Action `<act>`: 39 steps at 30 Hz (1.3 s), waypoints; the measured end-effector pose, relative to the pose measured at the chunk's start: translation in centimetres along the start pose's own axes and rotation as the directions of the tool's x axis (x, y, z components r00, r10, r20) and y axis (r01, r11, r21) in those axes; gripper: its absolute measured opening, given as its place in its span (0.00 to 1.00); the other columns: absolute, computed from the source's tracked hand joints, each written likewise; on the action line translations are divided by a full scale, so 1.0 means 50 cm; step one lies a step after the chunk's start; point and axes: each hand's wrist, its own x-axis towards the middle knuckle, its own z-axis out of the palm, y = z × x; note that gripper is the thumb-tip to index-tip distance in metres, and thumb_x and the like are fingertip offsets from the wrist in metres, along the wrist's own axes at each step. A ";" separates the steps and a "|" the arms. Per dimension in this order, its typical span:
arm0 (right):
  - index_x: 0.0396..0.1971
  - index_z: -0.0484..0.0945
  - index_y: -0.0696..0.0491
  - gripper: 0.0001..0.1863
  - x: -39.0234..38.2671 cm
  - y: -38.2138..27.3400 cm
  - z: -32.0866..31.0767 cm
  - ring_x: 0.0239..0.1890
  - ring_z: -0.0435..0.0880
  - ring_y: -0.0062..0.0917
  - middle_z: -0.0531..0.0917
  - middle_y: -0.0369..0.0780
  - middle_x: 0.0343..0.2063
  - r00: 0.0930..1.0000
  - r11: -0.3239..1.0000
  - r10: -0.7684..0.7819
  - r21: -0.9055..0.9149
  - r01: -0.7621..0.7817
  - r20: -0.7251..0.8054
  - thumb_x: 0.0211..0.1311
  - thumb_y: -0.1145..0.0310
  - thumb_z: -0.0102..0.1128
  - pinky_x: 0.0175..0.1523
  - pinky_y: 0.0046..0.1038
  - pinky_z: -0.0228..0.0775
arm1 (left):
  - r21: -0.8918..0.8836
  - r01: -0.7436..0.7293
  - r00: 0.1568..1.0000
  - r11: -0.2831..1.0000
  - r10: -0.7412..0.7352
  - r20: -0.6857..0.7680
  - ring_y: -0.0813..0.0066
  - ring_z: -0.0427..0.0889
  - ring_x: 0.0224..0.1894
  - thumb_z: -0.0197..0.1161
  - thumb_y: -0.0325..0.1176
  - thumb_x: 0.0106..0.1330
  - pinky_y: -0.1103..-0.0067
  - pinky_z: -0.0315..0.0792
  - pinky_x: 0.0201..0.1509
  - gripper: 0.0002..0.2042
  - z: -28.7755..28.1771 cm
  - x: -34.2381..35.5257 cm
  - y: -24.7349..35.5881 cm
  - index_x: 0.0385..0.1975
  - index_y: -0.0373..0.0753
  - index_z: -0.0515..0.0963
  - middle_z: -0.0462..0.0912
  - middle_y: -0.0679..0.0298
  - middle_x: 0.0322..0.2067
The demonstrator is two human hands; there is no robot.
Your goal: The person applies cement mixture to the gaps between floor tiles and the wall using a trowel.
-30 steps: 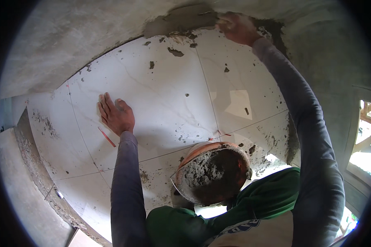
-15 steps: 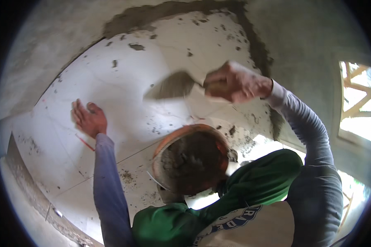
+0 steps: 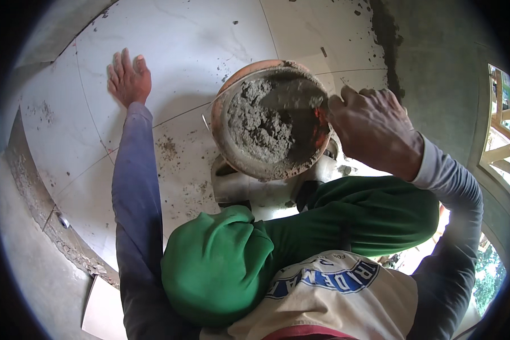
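Observation:
In my right hand (image 3: 377,130), the fingers are wrapped round a trowel's handle, mostly hidden by the hand. The trowel's blade (image 3: 292,97) reaches inside an orange, mortar-smeared bucket (image 3: 241,72), beside a heap of wet grey mortar (image 3: 259,122). My left hand (image 3: 130,78) lies on the pale floor tiles (image 3: 181,48), fingers stretched out, holding nothing. It is to the left of the bucket, apart from it.
My green-trousered knees (image 3: 218,266) are close below the bucket. A dark mortar strip (image 3: 386,45) runs along the right wall, with a window opening (image 3: 498,113) farther right. Mortar crumbs (image 3: 167,147) dot the tiles. A rough ledge (image 3: 68,232) borders the left side.
My right hand has brought the trowel from above the tiles down into the bucket. The view has tilted nearer to my body. My left hand still rests on the tiles.

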 end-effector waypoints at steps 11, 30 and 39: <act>0.31 0.90 0.54 0.19 0.031 0.036 0.176 0.32 0.92 0.41 0.89 0.42 0.26 0.955 0.953 -0.198 0.273 0.134 0.221 0.66 0.51 0.69 0.44 0.45 0.86 | 0.029 0.406 0.912 0.913 -0.407 0.046 0.57 0.48 0.87 0.39 0.67 0.81 0.54 0.44 0.87 0.36 -0.073 -0.151 -0.295 0.84 0.57 0.59 0.54 0.69 0.86; 0.20 0.74 0.59 0.18 0.046 0.119 0.039 0.17 0.67 0.13 0.70 0.31 0.13 0.995 0.627 0.084 0.773 -0.098 0.057 0.70 0.66 0.62 0.23 0.28 0.57 | -0.217 0.355 0.913 0.909 -0.387 -0.129 0.40 0.67 0.78 0.65 0.45 0.76 0.55 0.64 0.81 0.26 -0.161 -0.348 -0.408 0.68 0.36 0.79 0.74 0.46 0.73; 0.21 0.78 0.59 0.19 0.118 0.081 -0.005 0.13 0.73 0.15 0.76 0.32 0.13 0.995 0.524 0.079 0.846 -0.100 0.068 0.73 0.65 0.62 0.20 0.24 0.63 | -0.430 0.148 0.948 0.891 -0.252 -0.194 0.46 0.76 0.72 0.70 0.36 0.74 0.60 0.72 0.74 0.14 -0.136 -0.277 -0.386 0.54 0.36 0.86 0.83 0.50 0.65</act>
